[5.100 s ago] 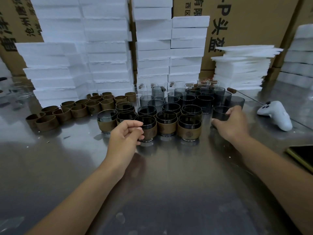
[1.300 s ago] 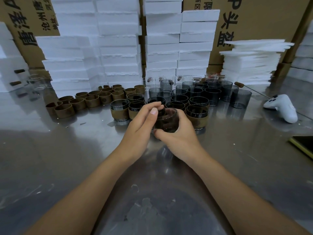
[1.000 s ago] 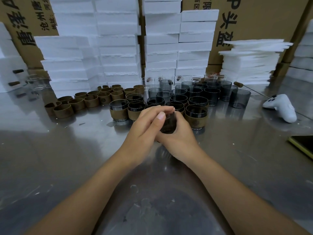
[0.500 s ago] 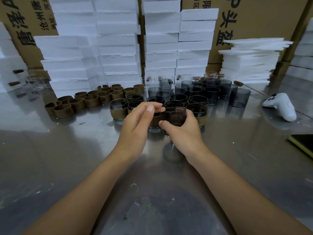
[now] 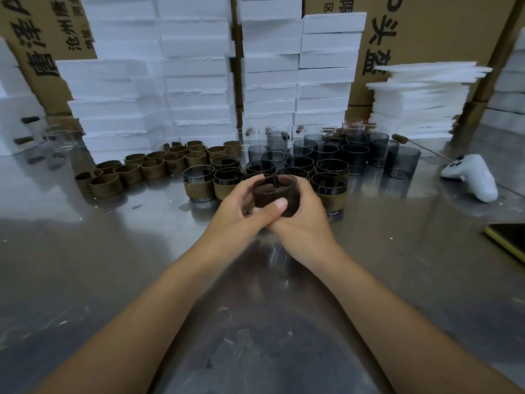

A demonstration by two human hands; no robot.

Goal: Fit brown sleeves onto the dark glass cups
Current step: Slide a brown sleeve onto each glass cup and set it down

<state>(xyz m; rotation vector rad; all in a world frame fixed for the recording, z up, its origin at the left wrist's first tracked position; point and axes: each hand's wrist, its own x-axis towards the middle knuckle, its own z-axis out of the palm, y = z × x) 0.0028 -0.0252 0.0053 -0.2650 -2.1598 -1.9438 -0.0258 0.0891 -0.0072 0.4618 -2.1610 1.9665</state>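
Note:
Above the steel table (image 5: pixel 119 251) I hold one dark glass cup (image 5: pixel 267 190) between both hands. My left hand (image 5: pixel 238 209) grips it from the left, thumb laid across its front. My right hand (image 5: pixel 308 223) cradles it from the right and below. The cup looks brownish; whether a sleeve sits on it is hard to tell. Just behind stands a row of sleeved cups (image 5: pixel 199 184). Loose brown sleeves (image 5: pixel 133 172) lie to the left. Bare dark cups (image 5: pixel 353 157) cluster at the back right.
Stacks of white foam boxes (image 5: pixel 196 81) and cardboard cartons (image 5: pixel 443 29) wall off the back. A white game controller (image 5: pixel 473 177) lies at the right. A phone (image 5: pixel 508 240) sits at the right edge. A wooden-handled rod (image 5: pixel 417 147) lies behind the cups.
The right hand fetched a cup from the right and brought it to the middle. In the last half second my left thumb moved from the rim down across the cup's front.

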